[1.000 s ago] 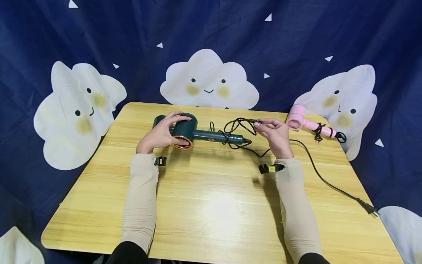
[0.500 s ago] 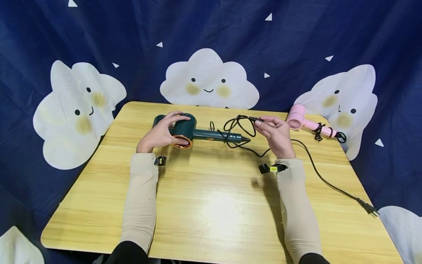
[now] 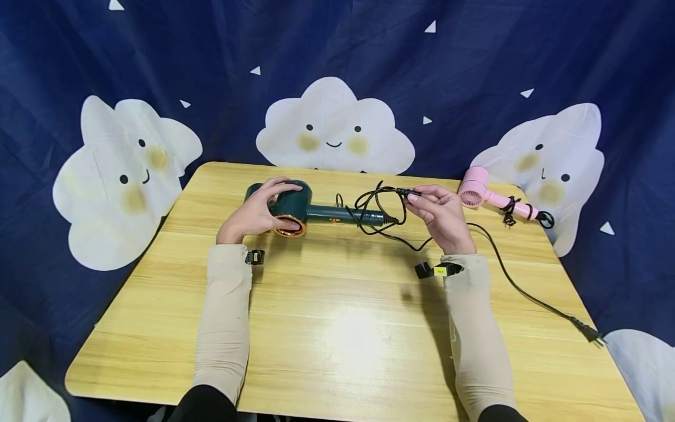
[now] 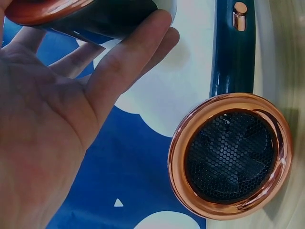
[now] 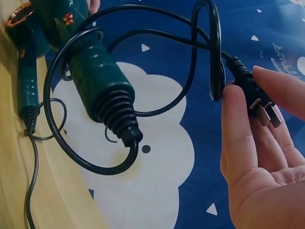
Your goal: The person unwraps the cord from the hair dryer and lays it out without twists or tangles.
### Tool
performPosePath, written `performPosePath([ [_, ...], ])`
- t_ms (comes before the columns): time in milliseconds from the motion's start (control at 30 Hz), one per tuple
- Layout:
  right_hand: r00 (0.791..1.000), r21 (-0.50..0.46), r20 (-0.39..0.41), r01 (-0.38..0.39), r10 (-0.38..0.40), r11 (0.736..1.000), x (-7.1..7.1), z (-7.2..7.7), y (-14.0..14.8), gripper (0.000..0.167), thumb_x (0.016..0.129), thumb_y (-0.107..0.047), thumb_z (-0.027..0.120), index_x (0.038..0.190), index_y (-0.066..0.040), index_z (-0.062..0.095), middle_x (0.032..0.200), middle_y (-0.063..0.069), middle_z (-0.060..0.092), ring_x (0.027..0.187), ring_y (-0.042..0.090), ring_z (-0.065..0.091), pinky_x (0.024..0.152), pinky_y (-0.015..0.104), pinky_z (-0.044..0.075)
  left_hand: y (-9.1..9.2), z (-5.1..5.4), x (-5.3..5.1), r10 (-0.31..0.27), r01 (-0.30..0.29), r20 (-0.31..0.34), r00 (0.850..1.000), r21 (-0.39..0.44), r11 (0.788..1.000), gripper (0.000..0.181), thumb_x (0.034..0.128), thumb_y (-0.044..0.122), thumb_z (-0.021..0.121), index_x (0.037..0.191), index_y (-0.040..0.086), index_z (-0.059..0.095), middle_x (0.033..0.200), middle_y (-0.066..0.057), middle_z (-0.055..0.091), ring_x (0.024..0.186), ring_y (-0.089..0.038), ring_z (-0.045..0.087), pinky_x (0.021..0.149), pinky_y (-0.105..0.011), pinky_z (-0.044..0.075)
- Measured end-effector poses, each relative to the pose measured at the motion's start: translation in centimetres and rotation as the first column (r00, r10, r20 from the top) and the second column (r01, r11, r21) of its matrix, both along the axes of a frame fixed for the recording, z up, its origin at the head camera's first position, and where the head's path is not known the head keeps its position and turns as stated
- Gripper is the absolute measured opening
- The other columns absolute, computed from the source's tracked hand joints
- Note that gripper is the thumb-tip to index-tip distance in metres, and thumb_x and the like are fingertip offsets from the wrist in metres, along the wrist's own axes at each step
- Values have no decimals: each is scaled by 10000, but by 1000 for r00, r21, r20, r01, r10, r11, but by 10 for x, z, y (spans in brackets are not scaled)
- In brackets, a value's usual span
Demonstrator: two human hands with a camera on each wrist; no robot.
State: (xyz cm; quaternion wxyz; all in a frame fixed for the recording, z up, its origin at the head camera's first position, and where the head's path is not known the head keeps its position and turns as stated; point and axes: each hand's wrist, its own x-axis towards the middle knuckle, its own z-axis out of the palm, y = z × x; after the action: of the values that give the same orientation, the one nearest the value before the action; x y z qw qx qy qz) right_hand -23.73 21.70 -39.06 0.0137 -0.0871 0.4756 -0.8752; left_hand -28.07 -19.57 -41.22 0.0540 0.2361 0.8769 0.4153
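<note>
My left hand (image 3: 255, 214) grips the head of a dark green hair dryer (image 3: 294, 202) with a copper rim, thumb low and fingers over the top. Its handle (image 5: 97, 76) points right, with loose loops of black cord (image 5: 195, 67) around and beyond its end. Between thumb and fingertips, my right hand (image 3: 440, 214) pinches the power plug (image 5: 252, 88) of that cord; the metal prongs show in the right wrist view. A second green hair dryer (image 4: 233, 157) lies on the table behind the held one, mostly hidden in the head view.
A pink hair dryer (image 3: 474, 187) with its cord tied up lies at the table's back right corner. Another black cord (image 3: 503, 269) runs across the right side of the wooden table (image 3: 327, 351) to a plug (image 3: 590, 334) near the edge. A blue cloud-print curtain (image 3: 221, 70) hangs behind.
The held hair dryer has shifted slightly left. The cord loops near the right hand have changed shape, one now standing higher, and more of the plug shows. Both hands keep their hold.
</note>
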Motion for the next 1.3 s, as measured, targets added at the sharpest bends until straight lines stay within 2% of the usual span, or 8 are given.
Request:
performPosePath([
  [200,997,-14,-26,-67,67,998,3,3,0,264,918,208,596,961,1,754,951,118,806,879,212,794,857,327,627,-2,-1,-2,2,-2,-12,1000,17,1000,851,732,254,963,1477,322,559,1673,-61,280,1398,-396,444,1118,-619,418],
  [333,992,27,-48,-117,118,993,5,4,-1,273,929,194,590,970,-18,758,962,105,811,904,192,790,867,322,626,-3,-3,-2,9,-9,-7,1000,20,1000,849,731,256,963,1474,332,559,1673,-45,278,1364,-394,469,1094,-617,442],
  [667,962,55,-87,-256,260,965,8,3,0,284,937,197,565,1003,-11,747,1025,119,807,913,207,790,866,322,626,-5,-3,-2,12,-12,6,1000,45,999,843,730,256,964,1469,329,565,1662,-10,287,1351,-389,477,1090,-616,445],
  [967,916,147,-85,-379,393,914,8,0,3,295,941,185,568,1012,-39,746,1060,92,804,955,173,776,872,289,620,-6,-1,-1,14,-14,5,1000,57,998,839,732,241,963,1468,317,568,1667,-38,285,1400,-399,441,1113,-627,423],
  [1300,855,247,-23,-497,517,832,3,-8,6,360,906,230,546,999,-55,746,1076,92,806,968,160,778,882,292,617,-6,0,0,18,-18,-3,1000,91,996,823,733,215,961,1456,308,580,1659,-12,292,1381,-397,460,1115,-625,427],
])
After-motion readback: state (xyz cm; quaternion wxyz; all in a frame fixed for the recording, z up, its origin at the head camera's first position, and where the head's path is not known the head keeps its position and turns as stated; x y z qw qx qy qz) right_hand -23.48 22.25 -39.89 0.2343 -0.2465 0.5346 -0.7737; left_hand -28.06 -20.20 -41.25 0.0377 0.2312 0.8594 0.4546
